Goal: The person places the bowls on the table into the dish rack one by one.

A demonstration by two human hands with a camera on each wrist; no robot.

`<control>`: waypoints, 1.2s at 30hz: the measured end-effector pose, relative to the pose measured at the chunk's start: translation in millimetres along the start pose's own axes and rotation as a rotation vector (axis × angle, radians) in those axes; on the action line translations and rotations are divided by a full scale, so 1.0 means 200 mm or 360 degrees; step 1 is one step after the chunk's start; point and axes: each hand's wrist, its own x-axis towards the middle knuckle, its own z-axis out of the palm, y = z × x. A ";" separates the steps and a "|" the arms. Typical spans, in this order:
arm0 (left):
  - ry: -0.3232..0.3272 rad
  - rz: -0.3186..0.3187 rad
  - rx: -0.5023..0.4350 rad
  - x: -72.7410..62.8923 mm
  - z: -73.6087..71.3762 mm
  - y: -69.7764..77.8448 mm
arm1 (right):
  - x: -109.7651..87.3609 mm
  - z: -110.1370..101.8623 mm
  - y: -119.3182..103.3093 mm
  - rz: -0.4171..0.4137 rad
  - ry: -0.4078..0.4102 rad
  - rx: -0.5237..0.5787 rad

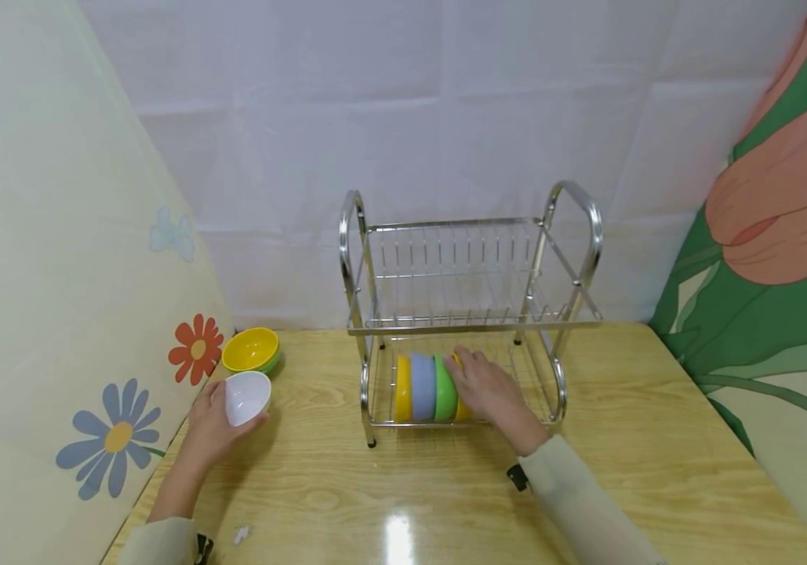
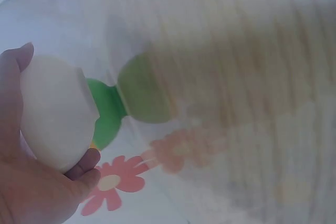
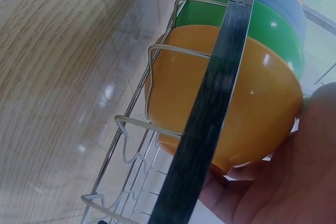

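My left hand (image 1: pixel 207 428) holds a white bowl (image 1: pixel 248 397) at the left of the table, thumb on one side and fingers on the other. Just behind it, a yellow bowl (image 1: pixel 251 348) sits inside a green bowl. On the lower tier of the metal dish rack (image 1: pixel 474 324), my right hand (image 1: pixel 485 386) grips an orange-yellow bowl (image 3: pixel 260 98) that stands on its side. Left of that bowl, a green bowl (image 1: pixel 444 388), a blue-grey bowl (image 1: pixel 423 388) and another yellow bowl (image 1: pixel 403 390) stand on edge in a row. The right fingertips are partly hidden behind the bowl.
The rack's upper tier (image 1: pixel 445 275) overhangs the row of bowls, and its front bar crosses above them. A small white scrap (image 1: pixel 241 534) lies near the table's front left. A white cloth backdrop (image 1: pixel 403 141) hangs behind, with flower-printed panels at both sides.
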 end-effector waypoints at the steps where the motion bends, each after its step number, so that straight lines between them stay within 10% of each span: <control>1: 0.0012 0.0027 0.0009 0.00 0.00 0.01 | 0.00 0.00 0.00 0.0004 -0.0004 0.0008; 36: 0.0128 0.0487 0.0059 -0.20 -0.09 0.43 | -0.17 -0.14 -0.03 -0.0064 0.0231 0.0378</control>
